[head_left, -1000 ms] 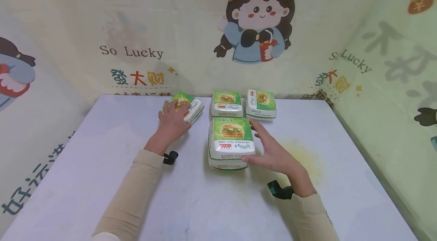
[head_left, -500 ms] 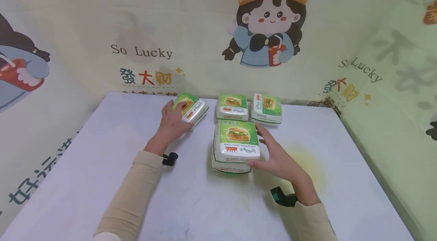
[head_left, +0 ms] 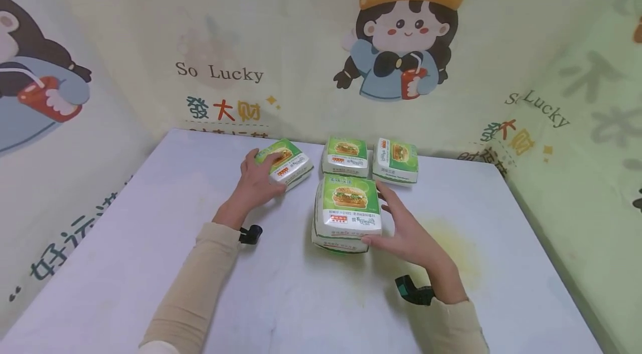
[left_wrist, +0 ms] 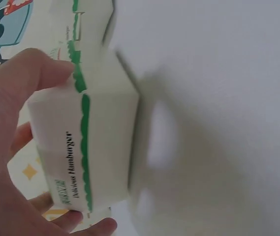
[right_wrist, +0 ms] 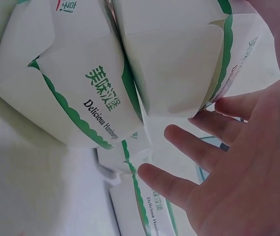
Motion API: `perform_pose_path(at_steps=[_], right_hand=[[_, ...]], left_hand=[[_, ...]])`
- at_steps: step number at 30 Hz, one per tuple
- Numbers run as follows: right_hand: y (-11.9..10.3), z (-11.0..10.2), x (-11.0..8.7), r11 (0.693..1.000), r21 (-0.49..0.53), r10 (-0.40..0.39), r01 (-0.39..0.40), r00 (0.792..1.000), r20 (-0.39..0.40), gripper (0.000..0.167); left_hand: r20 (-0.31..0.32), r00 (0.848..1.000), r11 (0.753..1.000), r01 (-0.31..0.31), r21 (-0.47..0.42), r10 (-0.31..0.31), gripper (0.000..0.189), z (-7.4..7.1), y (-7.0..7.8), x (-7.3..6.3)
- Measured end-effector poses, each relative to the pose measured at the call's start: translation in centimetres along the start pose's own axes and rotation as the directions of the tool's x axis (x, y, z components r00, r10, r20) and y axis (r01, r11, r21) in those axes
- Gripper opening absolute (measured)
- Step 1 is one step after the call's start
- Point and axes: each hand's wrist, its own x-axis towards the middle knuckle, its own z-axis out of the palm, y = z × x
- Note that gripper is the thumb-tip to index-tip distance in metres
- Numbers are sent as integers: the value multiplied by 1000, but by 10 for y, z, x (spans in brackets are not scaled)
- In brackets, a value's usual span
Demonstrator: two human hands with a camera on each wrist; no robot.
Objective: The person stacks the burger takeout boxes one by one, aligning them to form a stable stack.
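White desk [head_left: 311, 304] before a backdrop [head_left: 296, 36] lettered "So Lucky": near the back edge, the left box [head_left: 293, 170] sits askew between the left hand's [head_left: 254, 182] thumb [left_wrist: 56, 71] and fingers [left_wrist: 103, 227], while the right hand [head_left: 411, 237], spread wide, grips the upper box [head_left: 351, 199] atop a lower box [head_left: 341, 245]. Folded card, scalloped green edges, sides reading "Delicious Hamburger"; middle box [head_left: 347, 154] and right box [head_left: 398, 160] beyond.
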Motion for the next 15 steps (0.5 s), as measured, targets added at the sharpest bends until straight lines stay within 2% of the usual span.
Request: perform_pose_path(at_steps=[6, 11, 15], right_hand=[[-2, -2, 2, 1000, -5, -16, 16, 1000, 6, 104], [-4, -3, 0, 1000, 4, 8, -8, 1000, 2, 104], [-4, 0, -4, 999, 14, 38, -38, 999, -1, 105]], left_hand=[[-44, 999, 999, 13, -51, -16, 79, 5, -3, 0], [-31, 998, 998, 45, -50, -47, 88, 5, -4, -1], [-32, 999, 998, 41, -38, -42, 91, 7, -7, -2]])
